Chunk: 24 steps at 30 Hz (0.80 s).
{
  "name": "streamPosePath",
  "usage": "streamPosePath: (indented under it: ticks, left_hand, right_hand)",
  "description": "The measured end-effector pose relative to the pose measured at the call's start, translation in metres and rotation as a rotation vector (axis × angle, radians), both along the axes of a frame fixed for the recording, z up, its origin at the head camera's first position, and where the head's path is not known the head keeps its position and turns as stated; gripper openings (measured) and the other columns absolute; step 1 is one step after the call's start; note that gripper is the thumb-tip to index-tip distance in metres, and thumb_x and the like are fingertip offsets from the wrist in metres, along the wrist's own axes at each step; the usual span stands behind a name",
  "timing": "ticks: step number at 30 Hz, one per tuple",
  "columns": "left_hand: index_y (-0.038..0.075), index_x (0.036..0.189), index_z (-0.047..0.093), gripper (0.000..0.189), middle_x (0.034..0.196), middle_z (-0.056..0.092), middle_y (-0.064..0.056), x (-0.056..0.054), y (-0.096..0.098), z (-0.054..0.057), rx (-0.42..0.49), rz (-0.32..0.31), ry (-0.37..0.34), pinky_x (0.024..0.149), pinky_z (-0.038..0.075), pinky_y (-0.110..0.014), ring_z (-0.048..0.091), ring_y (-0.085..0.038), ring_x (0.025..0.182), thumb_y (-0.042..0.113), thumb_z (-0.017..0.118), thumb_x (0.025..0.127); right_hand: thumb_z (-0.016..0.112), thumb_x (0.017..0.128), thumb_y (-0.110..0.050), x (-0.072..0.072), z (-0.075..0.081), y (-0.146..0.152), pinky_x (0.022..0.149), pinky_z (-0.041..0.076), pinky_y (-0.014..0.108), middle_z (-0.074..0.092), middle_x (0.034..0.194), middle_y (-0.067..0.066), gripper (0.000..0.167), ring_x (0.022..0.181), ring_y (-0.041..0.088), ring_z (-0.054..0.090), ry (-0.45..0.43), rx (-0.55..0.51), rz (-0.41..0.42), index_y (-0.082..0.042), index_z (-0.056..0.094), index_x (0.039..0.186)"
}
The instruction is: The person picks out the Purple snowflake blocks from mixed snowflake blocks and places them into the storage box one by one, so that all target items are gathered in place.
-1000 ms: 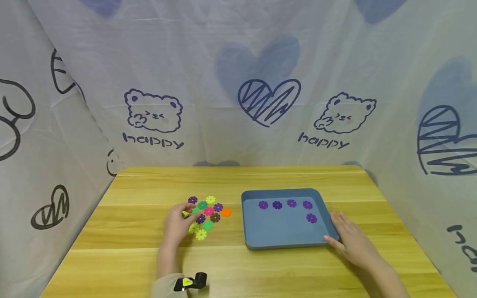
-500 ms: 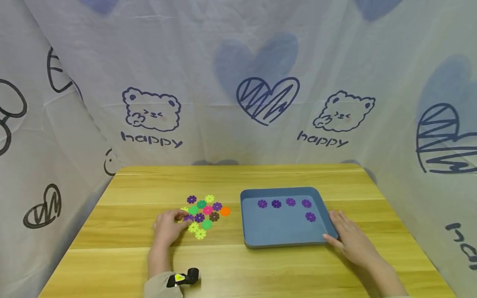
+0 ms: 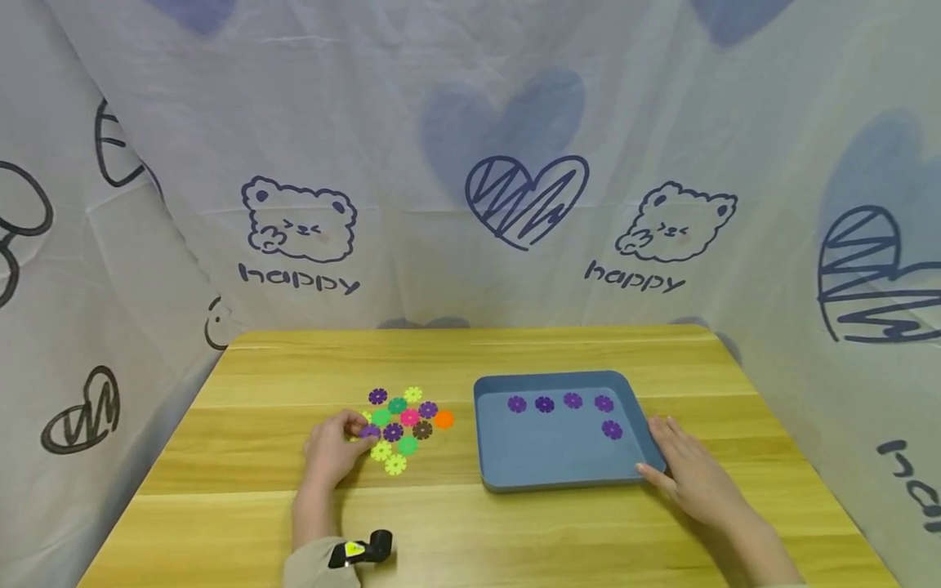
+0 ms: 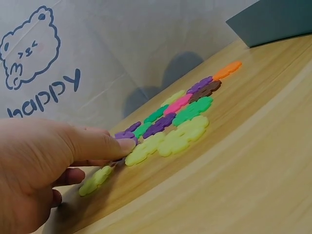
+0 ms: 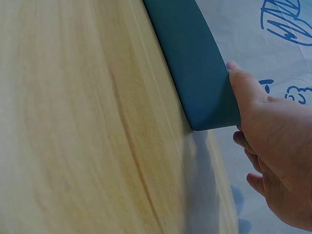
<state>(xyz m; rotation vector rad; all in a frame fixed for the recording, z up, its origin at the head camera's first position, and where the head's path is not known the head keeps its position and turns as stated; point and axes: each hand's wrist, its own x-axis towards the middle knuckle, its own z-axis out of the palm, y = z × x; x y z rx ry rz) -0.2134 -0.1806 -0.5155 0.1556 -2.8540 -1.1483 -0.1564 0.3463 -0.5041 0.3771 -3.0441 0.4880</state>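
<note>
My left hand (image 3: pixel 332 447) pinches a purple snowflake disc (image 4: pixel 127 135) between thumb and finger, low at the left edge of a loose cluster of discs. Next to it lie a green disc (image 3: pixel 381 417), a dark purple disc (image 3: pixel 393 432) and yellow discs (image 3: pixel 381 451). The lower fingers hang behind the thumb in the left wrist view. On the right, my right hand (image 3: pixel 698 478) holds the near right corner of a blue tray (image 3: pixel 566 465), thumb over the rim and fingers along the outer wall. Inside the tray, several purple discs (image 3: pixel 544 404) form a row, with one (image 3: pixel 612 429) below its right end.
The cluster also has a pink disc (image 3: pixel 409 417), a brown disc (image 3: pixel 422 429) and an orange disc (image 3: pixel 444 420) on its tray side. Everything lies on a wooden table (image 3: pixel 441 539). Behind it hangs a printed curtain (image 3: pixel 412 269).
My left hand has drawn back left from over the cluster to its left edge, where it now pinches a purple disc. My right hand stays at the tray.
</note>
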Motion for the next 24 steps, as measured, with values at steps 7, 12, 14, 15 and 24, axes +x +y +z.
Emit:
streamPosePath:
  ticks: [7, 12, 14, 15, 24]
  left_hand:
    - [0.005, 0.101, 0.064, 0.019, 0.092, 0.064, -0.008, -0.001, 0.005, 0.007, 0.171, -0.002, -0.003, 0.076, 0.044, -0.028, 0.057, -0.019, 0.086, 0.014, 0.072, 0.086]
    - [0.006, 0.103, 0.065, 0.020, 0.096, 0.066, -0.008, 0.000, 0.017, 0.024, 0.211, -0.034, 0.025, 0.078, 0.046, -0.027, 0.057, -0.019, 0.089, 0.017, 0.071, 0.088]
    - [0.007, 0.104, 0.066, 0.021, 0.097, 0.066, -0.008, 0.000, 0.026, 0.032, 0.211, -0.057, 0.043, 0.077, 0.047, -0.028, 0.058, -0.019, 0.089, 0.019, 0.071, 0.088]
    - [0.007, 0.104, 0.066, 0.021, 0.097, 0.067, -0.008, 0.000, 0.031, 0.036, 0.213, -0.069, 0.050, 0.077, 0.047, -0.028, 0.058, -0.019, 0.089, 0.021, 0.071, 0.088]
    - [0.013, 0.094, 0.067, 0.013, 0.083, 0.065, -0.002, -0.005, 0.084, 0.056, 0.265, -0.200, 0.127, 0.063, 0.045, -0.023, 0.054, -0.015, 0.073, 0.023, 0.073, 0.088]
  right_hand:
    - [0.052, 0.096, -0.051, 0.001, 0.000, 0.000, 0.114, 0.021, 0.061, 0.027, 0.156, 0.026, 0.081, 0.146, 0.045, 0.021, 0.001, 0.002, 0.000, 0.002, 0.025, 0.151]
    - [0.052, 0.096, -0.051, 0.000, 0.001, 0.000, 0.113, 0.021, 0.061, 0.027, 0.156, 0.026, 0.081, 0.145, 0.046, 0.021, 0.004, 0.007, 0.001, 0.002, 0.026, 0.151]
    - [0.053, 0.096, -0.051, 0.001, 0.000, 0.000, 0.113, 0.022, 0.062, 0.027, 0.156, 0.026, 0.081, 0.145, 0.046, 0.022, 0.006, 0.008, 0.000, 0.002, 0.026, 0.151]
    - [0.053, 0.096, -0.050, 0.001, 0.001, 0.000, 0.113, 0.022, 0.062, 0.027, 0.156, 0.026, 0.081, 0.145, 0.046, 0.022, 0.006, 0.004, 0.000, 0.002, 0.026, 0.151]
    - [0.052, 0.096, -0.051, 0.001, 0.001, 0.000, 0.113, 0.022, 0.061, 0.028, 0.156, 0.025, 0.081, 0.146, 0.045, 0.021, 0.007, 0.006, 0.003, 0.001, 0.026, 0.151]
